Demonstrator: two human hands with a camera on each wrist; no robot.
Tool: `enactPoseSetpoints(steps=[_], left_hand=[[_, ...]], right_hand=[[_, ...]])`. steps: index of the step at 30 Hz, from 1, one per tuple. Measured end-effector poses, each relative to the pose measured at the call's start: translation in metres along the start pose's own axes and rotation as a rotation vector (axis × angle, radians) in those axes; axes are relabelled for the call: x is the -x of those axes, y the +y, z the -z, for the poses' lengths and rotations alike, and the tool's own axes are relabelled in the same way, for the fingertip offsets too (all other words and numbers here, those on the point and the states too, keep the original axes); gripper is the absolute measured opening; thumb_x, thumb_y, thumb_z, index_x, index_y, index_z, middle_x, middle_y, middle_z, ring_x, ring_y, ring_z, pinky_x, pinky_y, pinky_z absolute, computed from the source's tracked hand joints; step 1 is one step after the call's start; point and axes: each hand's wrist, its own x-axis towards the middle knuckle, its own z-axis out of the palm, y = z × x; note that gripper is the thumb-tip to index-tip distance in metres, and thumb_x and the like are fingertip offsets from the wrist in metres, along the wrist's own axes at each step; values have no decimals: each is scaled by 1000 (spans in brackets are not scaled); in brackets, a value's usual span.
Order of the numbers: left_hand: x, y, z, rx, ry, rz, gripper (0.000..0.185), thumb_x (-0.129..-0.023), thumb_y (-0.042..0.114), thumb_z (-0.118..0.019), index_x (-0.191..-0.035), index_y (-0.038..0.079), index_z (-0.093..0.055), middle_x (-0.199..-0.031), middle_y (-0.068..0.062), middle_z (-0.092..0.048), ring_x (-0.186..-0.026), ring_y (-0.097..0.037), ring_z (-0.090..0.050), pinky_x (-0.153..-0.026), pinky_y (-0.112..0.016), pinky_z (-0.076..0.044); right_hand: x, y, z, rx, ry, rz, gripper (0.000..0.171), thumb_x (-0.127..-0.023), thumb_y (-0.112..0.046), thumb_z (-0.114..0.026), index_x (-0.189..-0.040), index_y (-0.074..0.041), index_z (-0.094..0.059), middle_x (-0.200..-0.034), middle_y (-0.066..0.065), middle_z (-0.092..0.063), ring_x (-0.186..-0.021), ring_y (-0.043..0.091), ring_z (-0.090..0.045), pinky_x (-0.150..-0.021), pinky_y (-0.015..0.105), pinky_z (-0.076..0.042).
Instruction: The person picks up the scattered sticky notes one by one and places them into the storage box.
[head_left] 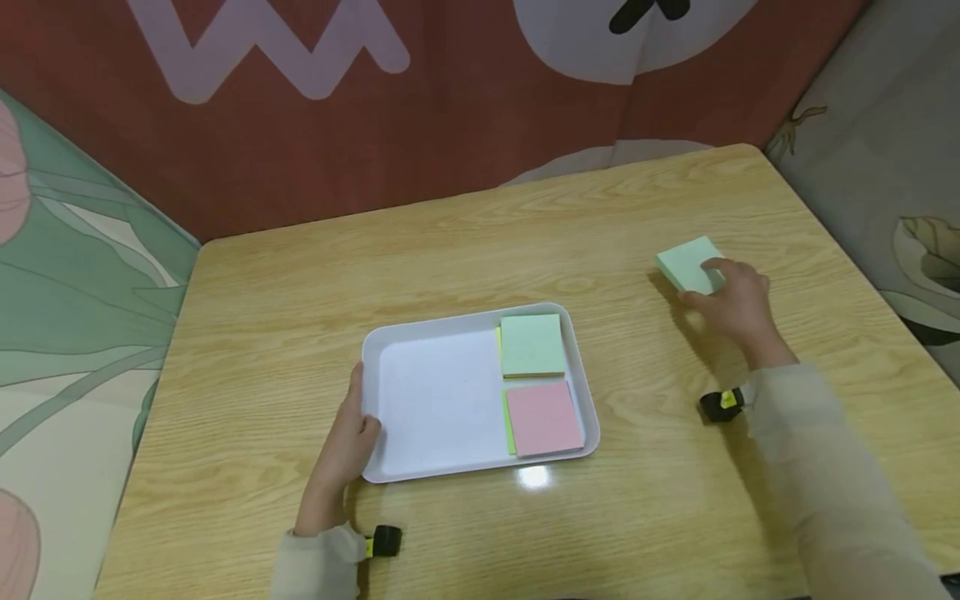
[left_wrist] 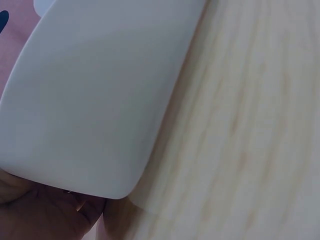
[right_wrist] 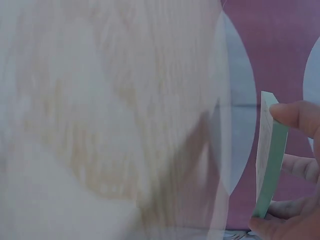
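Note:
My right hand (head_left: 738,308) holds a pale green sticky-note pad (head_left: 686,262) above the right part of the table. In the right wrist view the pad (right_wrist: 271,165) is seen edge-on, with the thumb and fingers pinching its sides. My left hand (head_left: 348,437) grips the left end of a white tray (head_left: 442,400), thumb at its rim. Inside the tray's right part lie a green pad (head_left: 532,344) and a pink pad (head_left: 543,418), each with a thin yellow or lime edge showing on its left. The tray's wall (left_wrist: 100,100) fills much of the left wrist view.
The wooden table (head_left: 285,300) extends around the tray on all sides. A red patterned cloth (head_left: 450,125) hangs behind its far edge, with other printed cloths at left and right. A small black camera (head_left: 720,406) is worn on the right wrist, another (head_left: 386,541) on the left.

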Motion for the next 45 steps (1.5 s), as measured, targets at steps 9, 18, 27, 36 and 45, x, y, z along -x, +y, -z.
enactPoseSetpoints(steps=[9,18,27,36,45], left_hand=[[1,0,0,-10,4,-1,72,-76,-12,-31,-137,0,6,-142,-17,0,-127,-25,-3,-101,-43,-8],[1,0,-1,-10,-13,12,72,-77,-11,-31,-137,2,6,-142,-17,-1,-127,-26,-3,-100,-44,-9],[-1,2,0,-22,-11,20,72,-77,-11,-32,-137,2,6,-142,-17,-1,-127,-26,-4,-100,-44,-10],[-1,1,1,-22,-8,38,72,-78,-10,-31,-137,4,7,-142,-17,0,-128,-26,-3,-100,-44,-9],[0,-3,1,-24,5,25,73,-76,-11,-32,-137,2,7,-141,-18,0,-127,-27,-4,-100,-44,-8]], right_hand=[[7,-12,-2,-48,-12,26,55,-76,-20,-63,-117,10,-42,-117,35,-36,-104,46,-28,-80,52,-17],[22,-32,3,-88,-34,64,54,-77,-18,-62,-118,9,-40,-121,33,-31,-108,49,-22,-83,55,-16],[26,-44,4,-70,-10,116,52,-76,-16,-64,-116,9,-43,-117,31,-34,-103,47,-26,-80,55,-19],[32,-58,2,-77,28,224,49,-68,-5,-69,-111,8,-48,-110,30,-41,-98,44,-33,-79,52,-19],[44,-74,-4,-85,21,346,48,-64,-2,-71,-107,6,-51,-115,34,-38,-104,50,-28,-85,57,-16]])
